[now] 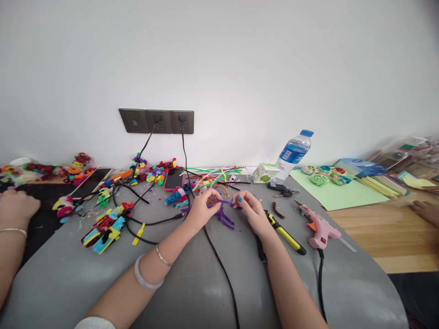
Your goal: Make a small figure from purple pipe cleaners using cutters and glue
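Observation:
Between my two hands is a purple pipe cleaner piece [226, 222], bent into several narrow loops that hang just above the grey table. My left hand [205, 206] pinches one side of it with thumb and forefinger. On the other side, my right hand [249, 208] has its fingertips closed on a purple end. Right of my right hand lie pliers with yellow and black handles [286, 235] and a short dark brown fuzzy strip [277, 210]. Loose pipe cleaners in green, white and orange [219, 176] lie behind my hands.
A pink glue gun [322, 232] rests at the right, its cord running to the front. Black cables cross the table [192, 292]. A water bottle [293, 155], juice box [265, 173] and keys [287, 193] stand or lie behind. Colourful fuzzy figures [106, 227] lie left. Other people's hands [17, 210] show at both sides.

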`<state>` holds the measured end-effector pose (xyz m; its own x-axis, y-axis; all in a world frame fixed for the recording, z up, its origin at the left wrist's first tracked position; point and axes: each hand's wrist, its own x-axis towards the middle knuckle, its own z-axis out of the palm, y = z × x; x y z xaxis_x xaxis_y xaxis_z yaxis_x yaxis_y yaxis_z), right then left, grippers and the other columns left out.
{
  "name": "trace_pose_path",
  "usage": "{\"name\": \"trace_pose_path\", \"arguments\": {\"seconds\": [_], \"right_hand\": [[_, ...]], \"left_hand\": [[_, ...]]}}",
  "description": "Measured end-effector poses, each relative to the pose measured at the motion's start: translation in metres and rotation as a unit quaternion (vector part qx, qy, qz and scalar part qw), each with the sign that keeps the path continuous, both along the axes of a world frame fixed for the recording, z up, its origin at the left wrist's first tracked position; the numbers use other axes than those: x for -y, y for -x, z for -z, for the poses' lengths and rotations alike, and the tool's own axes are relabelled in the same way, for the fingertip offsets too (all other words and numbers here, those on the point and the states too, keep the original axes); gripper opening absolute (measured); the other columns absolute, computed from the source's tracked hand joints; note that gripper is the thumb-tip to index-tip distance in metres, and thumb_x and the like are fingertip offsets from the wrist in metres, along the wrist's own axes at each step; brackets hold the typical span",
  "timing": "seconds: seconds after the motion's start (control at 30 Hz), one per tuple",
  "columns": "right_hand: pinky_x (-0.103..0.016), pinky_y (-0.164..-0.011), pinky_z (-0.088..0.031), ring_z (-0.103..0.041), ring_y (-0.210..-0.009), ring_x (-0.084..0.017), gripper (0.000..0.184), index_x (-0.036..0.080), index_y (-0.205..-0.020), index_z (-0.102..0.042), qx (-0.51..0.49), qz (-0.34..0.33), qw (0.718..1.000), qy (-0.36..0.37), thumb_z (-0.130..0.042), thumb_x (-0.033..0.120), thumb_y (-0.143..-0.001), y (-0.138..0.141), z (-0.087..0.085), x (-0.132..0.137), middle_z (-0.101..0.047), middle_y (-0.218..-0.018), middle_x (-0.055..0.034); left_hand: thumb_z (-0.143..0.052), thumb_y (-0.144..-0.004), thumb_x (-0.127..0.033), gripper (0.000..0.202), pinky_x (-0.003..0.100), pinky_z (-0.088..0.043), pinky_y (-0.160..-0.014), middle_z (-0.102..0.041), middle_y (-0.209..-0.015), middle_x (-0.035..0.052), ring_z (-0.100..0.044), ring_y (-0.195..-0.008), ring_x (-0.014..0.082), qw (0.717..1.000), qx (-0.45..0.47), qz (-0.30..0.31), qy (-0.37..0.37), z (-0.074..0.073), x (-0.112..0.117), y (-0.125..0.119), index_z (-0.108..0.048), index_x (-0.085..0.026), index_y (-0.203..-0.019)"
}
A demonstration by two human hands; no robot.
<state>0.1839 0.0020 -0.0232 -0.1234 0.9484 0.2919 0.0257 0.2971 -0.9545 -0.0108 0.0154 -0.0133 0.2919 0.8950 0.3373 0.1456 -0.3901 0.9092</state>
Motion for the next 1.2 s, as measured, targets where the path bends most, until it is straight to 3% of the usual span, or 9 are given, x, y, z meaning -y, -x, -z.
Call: {"name": "trace_pose_path", "arguments": {"seconds": [0.23, 0.47, 0.7, 0.87, 0.97, 1.03, 1.2], "right_hand": [[-0.031, -0.071, -0.044, -0.054, -0.072, -0.016, 0.030, 0.023, -0.077, -0.051, -0.050, 0.005, 0.999, -0.003, -0.050, 0.047, -0.095, -0.001, 0.004, -0.002, -0.058, -0.081, -0.0013], [-0.031, -0.075, -0.047, -0.059, -0.079, -0.018, 0.025, 0.022, -0.074, -0.060, -0.017, 0.047, 0.998, -0.026, -0.072, 0.043, -0.081, 0.001, -0.004, 0.001, -0.063, -0.081, -0.0026], [-0.035, -0.080, -0.051, -0.064, -0.084, -0.021, 0.022, 0.022, -0.072, -0.068, 0.002, 0.026, 0.999, -0.036, -0.075, 0.042, -0.078, -0.001, -0.004, 0.000, -0.071, -0.084, -0.0059], [-0.036, -0.081, -0.051, -0.064, -0.086, -0.022, 0.025, 0.023, -0.073, -0.070, -0.001, 0.060, 0.998, -0.035, -0.072, 0.046, -0.080, -0.002, -0.002, -0.001, -0.071, -0.085, -0.0061], [-0.035, -0.079, -0.050, -0.061, -0.082, -0.020, 0.033, 0.023, -0.079, -0.072, 0.008, 0.067, 0.997, -0.031, -0.058, 0.051, -0.090, -0.002, -0.001, -0.001, -0.071, -0.091, -0.0071], [-0.035, -0.077, -0.050, -0.060, -0.079, -0.019, 0.036, 0.023, -0.084, -0.073, 0.026, 0.055, 0.998, -0.028, -0.053, 0.052, -0.093, -0.002, -0.002, 0.000, -0.070, -0.093, -0.0074], [-0.035, -0.080, -0.049, -0.062, -0.088, -0.021, 0.023, 0.023, -0.086, -0.075, 0.052, -0.020, 0.998, -0.015, -0.071, 0.046, -0.082, 0.000, -0.008, 0.001, -0.069, -0.092, -0.0064]], "left_hand": [[-0.058, -0.078, -0.014, 0.008, 0.025, -0.046, -0.070, -0.061, -0.084, 0.0018, -0.058, -0.077, 0.0142, 1.000, -0.002, 0.003, 0.007, 0.001, 0.000, 0.000, -0.057, -0.018, -0.085], [-0.059, -0.079, -0.013, 0.009, 0.024, -0.047, -0.069, -0.064, -0.084, 0.0022, -0.061, -0.077, 0.0145, 1.000, -0.002, 0.003, 0.007, 0.000, 0.000, 0.000, -0.061, -0.017, -0.088], [-0.063, -0.081, -0.020, 0.008, 0.025, -0.048, -0.068, -0.071, -0.083, 0.0030, -0.065, -0.076, 0.0158, 1.000, -0.014, 0.001, 0.015, 0.000, -0.001, 0.001, -0.067, -0.017, -0.086], [-0.061, -0.082, -0.022, 0.011, 0.025, -0.049, -0.066, -0.074, -0.085, 0.0029, -0.066, -0.076, 0.0167, 1.000, -0.026, -0.003, 0.001, -0.002, -0.002, 0.002, -0.070, -0.018, -0.086], [-0.060, -0.082, -0.020, 0.013, 0.026, -0.049, -0.066, -0.075, -0.087, 0.0032, -0.067, -0.077, 0.0174, 0.999, -0.033, 0.003, 0.000, -0.003, -0.002, 0.002, -0.072, -0.018, -0.086], [-0.059, -0.082, -0.018, 0.014, 0.026, -0.050, -0.067, -0.075, -0.088, 0.0036, -0.068, -0.079, 0.0177, 0.999, -0.031, 0.007, 0.002, -0.002, -0.002, 0.002, -0.072, -0.018, -0.087], [-0.060, -0.082, -0.020, 0.015, 0.026, -0.051, -0.069, -0.074, -0.090, 0.0057, -0.067, -0.081, 0.0174, 0.999, -0.003, 0.015, 0.031, 0.003, -0.004, 0.001, -0.070, -0.016, -0.093]]}}
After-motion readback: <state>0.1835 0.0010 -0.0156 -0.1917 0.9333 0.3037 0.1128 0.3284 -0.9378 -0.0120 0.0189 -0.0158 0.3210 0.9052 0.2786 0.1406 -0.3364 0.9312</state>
